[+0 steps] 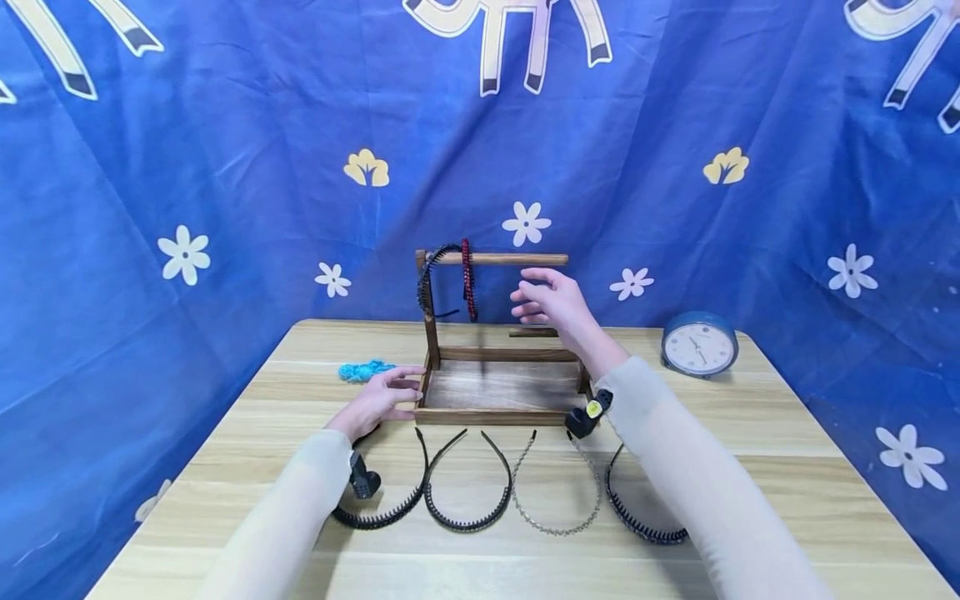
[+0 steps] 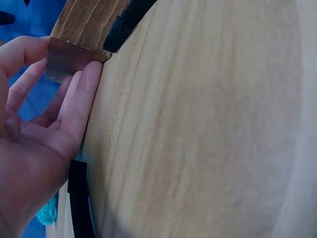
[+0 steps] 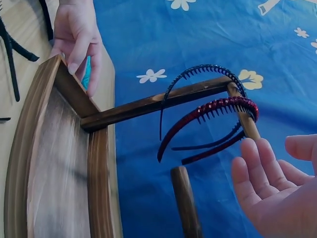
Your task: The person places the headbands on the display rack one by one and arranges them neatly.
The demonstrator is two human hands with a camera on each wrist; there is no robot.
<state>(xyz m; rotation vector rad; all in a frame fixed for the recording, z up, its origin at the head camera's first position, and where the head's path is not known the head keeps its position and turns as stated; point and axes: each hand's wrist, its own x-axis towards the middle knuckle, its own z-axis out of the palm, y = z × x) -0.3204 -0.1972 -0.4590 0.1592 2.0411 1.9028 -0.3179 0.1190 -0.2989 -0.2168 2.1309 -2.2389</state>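
Rack (image 1: 491,417): on table (image 1: 450,575), before curtain (image 1: 262,167)
Upper bar (image 1: 517,259): two headbands (image 1: 469,283) (at its left)
Headband row (image 1: 467,526): before the rack
Clock (image 1: 701,347): right of rack
Bundle (image 1: 364,371): left of rack

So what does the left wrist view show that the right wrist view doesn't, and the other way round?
Only the left wrist view shows the outer end face of the wooden rack. Only the right wrist view shows the right hand, the red headband and the dark headband hung beside it. Both show the left hand, part of the turquoise bundle and the blue backdrop.
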